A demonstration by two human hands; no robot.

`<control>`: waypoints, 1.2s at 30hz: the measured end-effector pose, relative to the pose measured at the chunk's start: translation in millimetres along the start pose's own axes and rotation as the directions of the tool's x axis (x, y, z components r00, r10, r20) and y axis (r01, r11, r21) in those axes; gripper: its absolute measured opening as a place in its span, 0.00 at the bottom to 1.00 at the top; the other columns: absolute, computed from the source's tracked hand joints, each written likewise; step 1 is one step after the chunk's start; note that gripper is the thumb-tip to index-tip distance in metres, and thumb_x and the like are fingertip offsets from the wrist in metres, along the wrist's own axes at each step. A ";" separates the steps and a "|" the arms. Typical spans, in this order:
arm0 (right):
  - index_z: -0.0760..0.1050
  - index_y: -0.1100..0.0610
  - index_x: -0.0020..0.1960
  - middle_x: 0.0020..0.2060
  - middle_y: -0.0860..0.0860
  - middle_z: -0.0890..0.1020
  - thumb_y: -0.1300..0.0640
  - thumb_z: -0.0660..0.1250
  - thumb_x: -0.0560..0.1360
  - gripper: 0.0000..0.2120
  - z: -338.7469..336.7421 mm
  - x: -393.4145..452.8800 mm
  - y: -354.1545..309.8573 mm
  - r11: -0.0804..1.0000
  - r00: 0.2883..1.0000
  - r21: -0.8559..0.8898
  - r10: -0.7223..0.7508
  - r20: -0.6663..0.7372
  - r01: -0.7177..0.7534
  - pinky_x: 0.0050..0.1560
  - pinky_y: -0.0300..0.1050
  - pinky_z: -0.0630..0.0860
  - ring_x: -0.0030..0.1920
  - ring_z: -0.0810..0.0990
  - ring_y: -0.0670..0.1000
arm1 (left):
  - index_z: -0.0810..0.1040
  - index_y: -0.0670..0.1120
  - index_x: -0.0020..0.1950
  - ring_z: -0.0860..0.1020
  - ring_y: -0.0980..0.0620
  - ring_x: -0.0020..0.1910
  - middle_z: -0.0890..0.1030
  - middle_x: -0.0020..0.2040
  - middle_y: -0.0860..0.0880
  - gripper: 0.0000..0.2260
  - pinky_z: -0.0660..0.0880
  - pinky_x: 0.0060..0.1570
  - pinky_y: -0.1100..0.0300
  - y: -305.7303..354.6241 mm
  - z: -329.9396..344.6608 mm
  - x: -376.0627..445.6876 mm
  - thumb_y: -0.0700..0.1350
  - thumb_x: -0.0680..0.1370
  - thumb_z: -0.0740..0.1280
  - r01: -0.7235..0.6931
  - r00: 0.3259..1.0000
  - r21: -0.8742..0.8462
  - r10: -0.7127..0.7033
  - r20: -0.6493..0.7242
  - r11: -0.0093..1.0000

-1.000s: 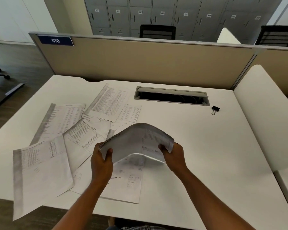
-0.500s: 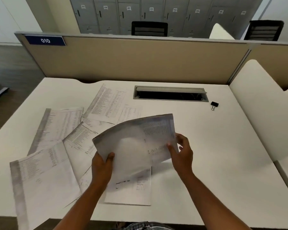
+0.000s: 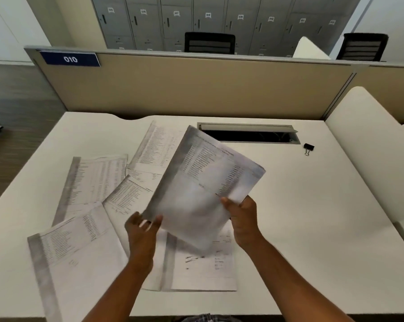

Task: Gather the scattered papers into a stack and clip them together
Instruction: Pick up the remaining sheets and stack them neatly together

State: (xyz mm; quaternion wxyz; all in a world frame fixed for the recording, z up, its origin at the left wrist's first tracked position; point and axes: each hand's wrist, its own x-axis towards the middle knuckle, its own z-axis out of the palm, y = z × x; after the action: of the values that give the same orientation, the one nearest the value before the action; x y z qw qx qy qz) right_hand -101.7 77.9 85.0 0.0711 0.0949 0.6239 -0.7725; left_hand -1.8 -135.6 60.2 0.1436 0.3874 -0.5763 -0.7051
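White surface (image 3: 312, 228) carries loose papers (image 3: 96, 180) fanned left and center, overlapping. Held sheets (image 3: 203, 194) are lifted, tilted, blurred. They look light, floppy and slick, so best pinched at the edges. Right hand (image 3: 242, 217) grip pinches their lower right edge; left hand (image 3: 142, 231) fingers spread, at the lower left corner, contact unclear. Binder clip (image 3: 308, 148) sits far right, well apart.

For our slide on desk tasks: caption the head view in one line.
Right hand holds lifted papers above scattered sheets; left hand at their corner, binder clip waiting.
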 end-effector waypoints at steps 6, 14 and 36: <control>0.81 0.54 0.53 0.48 0.50 0.86 0.67 0.71 0.77 0.09 8.3 -8.4 -20.1 0.933 0.975 -0.302 -0.150 0.165 0.195 0.46 0.41 0.81 0.47 0.85 0.48 | 0.62 0.54 0.76 0.67 0.60 0.70 0.66 0.74 0.57 0.30 0.69 0.65 0.61 58.9 1.5 21.4 0.48 0.77 0.70 -0.479 0.846 0.253 0.366 0.387 0.841; 0.77 0.60 0.55 0.44 0.51 0.83 0.64 0.71 0.78 0.06 25.4 -37.3 -26.6 0.889 0.924 -0.282 -0.381 -0.021 0.360 0.41 0.35 0.80 0.43 0.82 0.43 | 0.71 0.49 0.62 0.78 0.62 0.50 0.79 0.52 0.57 0.09 0.78 0.45 0.67 54.8 17.0 -4.2 0.44 0.82 0.61 -0.606 0.770 0.162 0.523 0.365 0.779; 0.52 0.48 0.82 0.82 0.48 0.56 0.30 0.76 0.63 0.57 -21.3 35.8 67.1 0.219 0.988 -0.968 0.063 0.139 0.122 0.77 0.63 0.60 0.82 0.51 0.55 | 0.69 0.44 0.65 0.74 0.45 0.51 0.75 0.53 0.47 0.13 0.70 0.51 0.53 4.9 -78.4 66.6 0.36 0.82 0.56 -0.185 0.980 0.666 0.087 0.178 0.723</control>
State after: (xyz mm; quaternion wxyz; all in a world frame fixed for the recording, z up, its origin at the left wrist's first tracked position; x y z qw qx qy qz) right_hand -120.0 84.8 8.4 0.1461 -0.0398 0.9639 -0.2188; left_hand 8.9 -235.3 36.6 0.0046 0.3215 -0.8289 -0.4577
